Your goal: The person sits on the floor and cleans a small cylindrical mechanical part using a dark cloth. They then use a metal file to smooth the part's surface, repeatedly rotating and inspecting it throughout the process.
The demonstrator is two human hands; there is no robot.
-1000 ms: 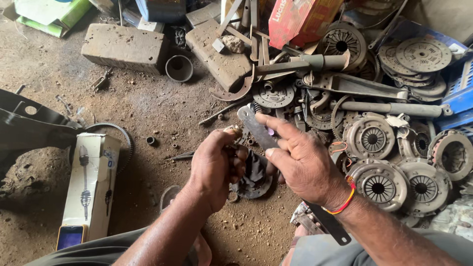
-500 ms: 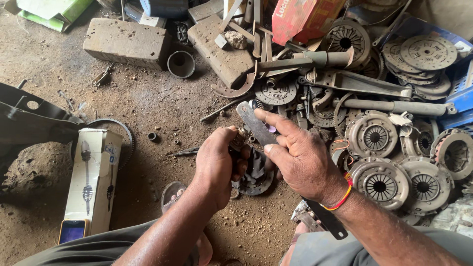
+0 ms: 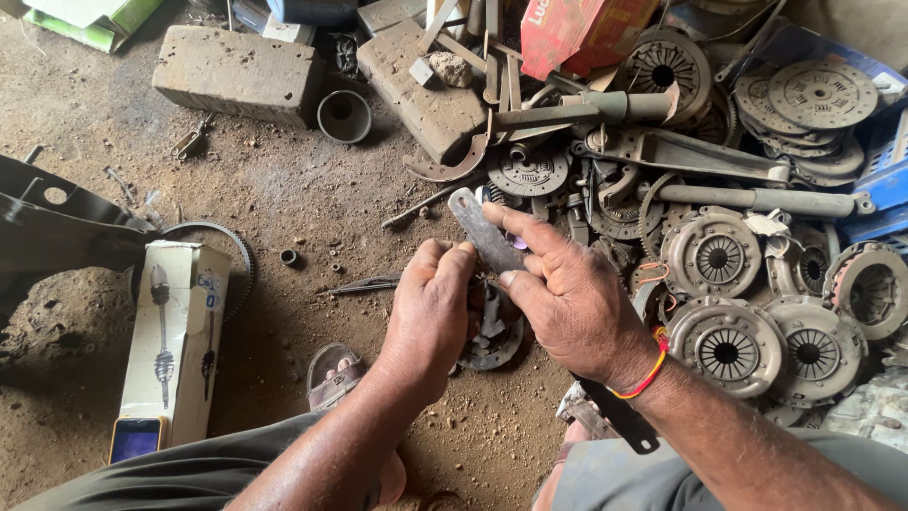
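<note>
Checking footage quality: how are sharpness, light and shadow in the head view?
Head view: sharp and evenly lit, no glare; left hand and right hand crisp around the flat metal bar; soft shadow under the hands hides the clutch disc; dark shade at the left edge.

Dull grey metal bar; rusty matt clutch plates; rough dirt floor.

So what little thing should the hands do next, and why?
Probably steady the metal bar and ease it down onto the disc. The right hand grips the bar, tilted, with its top end free; the left hand pinches the small part where bar and disc meet, hiding that spot.
</note>
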